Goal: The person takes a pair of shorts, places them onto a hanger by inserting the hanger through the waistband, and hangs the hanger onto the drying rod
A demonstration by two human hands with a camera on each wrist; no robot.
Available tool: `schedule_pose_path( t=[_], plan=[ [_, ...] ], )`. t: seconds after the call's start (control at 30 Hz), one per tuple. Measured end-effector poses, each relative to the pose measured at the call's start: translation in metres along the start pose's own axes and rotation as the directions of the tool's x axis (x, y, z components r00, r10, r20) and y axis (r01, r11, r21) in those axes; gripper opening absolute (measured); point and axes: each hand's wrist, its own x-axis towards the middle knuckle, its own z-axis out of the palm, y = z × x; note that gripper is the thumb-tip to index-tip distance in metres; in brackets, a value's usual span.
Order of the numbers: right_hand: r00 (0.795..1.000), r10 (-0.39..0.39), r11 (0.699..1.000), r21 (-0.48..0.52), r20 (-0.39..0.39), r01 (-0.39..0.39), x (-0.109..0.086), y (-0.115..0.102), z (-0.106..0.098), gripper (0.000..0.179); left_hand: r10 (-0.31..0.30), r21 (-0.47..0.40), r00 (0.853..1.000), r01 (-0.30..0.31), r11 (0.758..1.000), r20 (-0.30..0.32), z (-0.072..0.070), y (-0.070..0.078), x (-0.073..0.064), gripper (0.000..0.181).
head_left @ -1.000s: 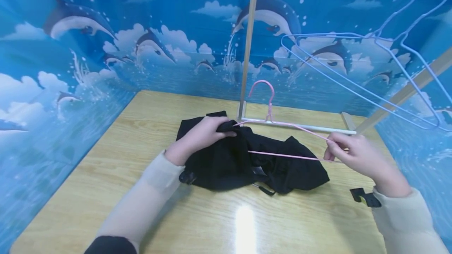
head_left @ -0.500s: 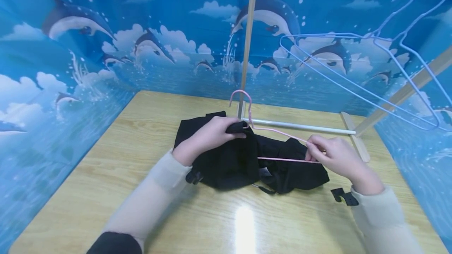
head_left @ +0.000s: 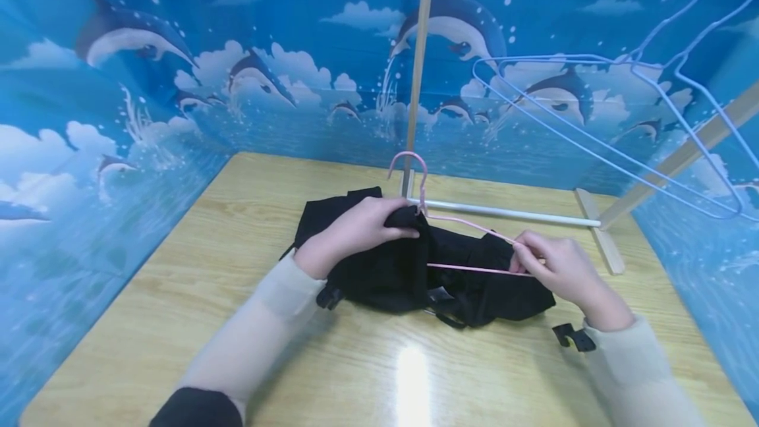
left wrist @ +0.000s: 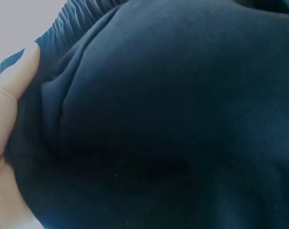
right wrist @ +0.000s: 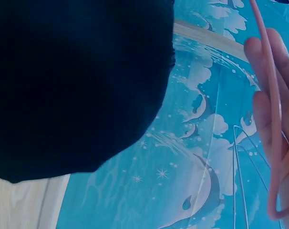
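Note:
Black pants (head_left: 379,282) with a gathered elastic waistband (left wrist: 82,21) lie bunched on the table. My left hand (head_left: 362,224) grips the waistband, thumb on the near side; in the left wrist view its thumb and palm edge the dark cloth. A pink clothes hanger (head_left: 468,221) runs into the pants' opening, so its left end is hidden in the cloth. Its hook stands upright just beyond my left hand. My right hand (head_left: 554,265) holds the hanger's right end, fingers around the wire, which also shows in the right wrist view.
A rack (head_left: 417,84) with a pale top bar stands behind the pants on the wooden table (head_left: 196,269). Two blue hangers (head_left: 640,61) hang from the bar at right. A dolphin-print backdrop (head_left: 284,38) encloses the table's back and sides.
My right hand has moved left with the pink hanger, sliding it further into the pants. My left hand has shifted slightly right with the waistband.

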Motion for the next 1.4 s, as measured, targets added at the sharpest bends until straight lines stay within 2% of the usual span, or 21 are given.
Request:
schedule_pose_path(
  t=[0.17, 0.4, 0.6, 0.73, 0.93, 1.07, 1.23, 1.4],
  plan=[
    [1.0, 0.003, 1.0, 0.0, -0.01, -0.003, -0.002, 0.003, 0.001, 0.024, 0.013, 0.006, 1.0, -0.013, 1.0, -0.003, 0.0, 0.0, 0.0, 0.034],
    [1.0, 0.022, 0.999, 0.023, 0.001, -0.022, -0.004, 0.003, 0.0, 0.024, 0.02, 0.015, 1.0, -0.02, 1.0, -0.004, 0.001, 0.0, -0.002, 0.046],
    [0.999, 0.032, 0.999, 0.04, 0.003, -0.032, -0.005, 0.004, -0.002, 0.024, -0.06, -0.085, 0.997, 0.064, 0.994, 0.04, 0.0, 0.0, -0.006, 0.053],
    [0.999, 0.04, 0.998, 0.037, 0.003, -0.04, -0.005, 0.005, -0.003, 0.024, -0.097, -0.13, 0.994, 0.103, 0.986, 0.054, -0.002, 0.0, -0.008, 0.049],
    [0.999, 0.037, 0.999, 0.033, -0.001, -0.037, -0.004, 0.004, -0.004, 0.023, -0.085, -0.07, 0.996, 0.085, 0.994, 0.004, -0.002, 0.001, -0.008, 0.043],
    [0.999, 0.027, 0.999, 0.037, -0.021, -0.026, -0.005, 0.004, -0.003, 0.023, -0.063, 0.006, 0.997, 0.064, 0.998, -0.049, -0.003, 0.003, -0.008, 0.04],
    [0.999, 0.015, 0.999, 0.046, -0.038, -0.013, -0.005, 0.004, -0.002, 0.023, 0.001, 0.095, 0.995, 0.008, 0.995, -0.095, -0.002, 0.004, -0.009, 0.034],
    [0.999, 0.048, 0.995, 0.082, 0.005, -0.048, -0.004, 0.001, -0.006, 0.027, 0.058, 0.133, 0.989, -0.04, 0.99, -0.133, -0.001, 0.005, -0.011, 0.028]
  ],
)
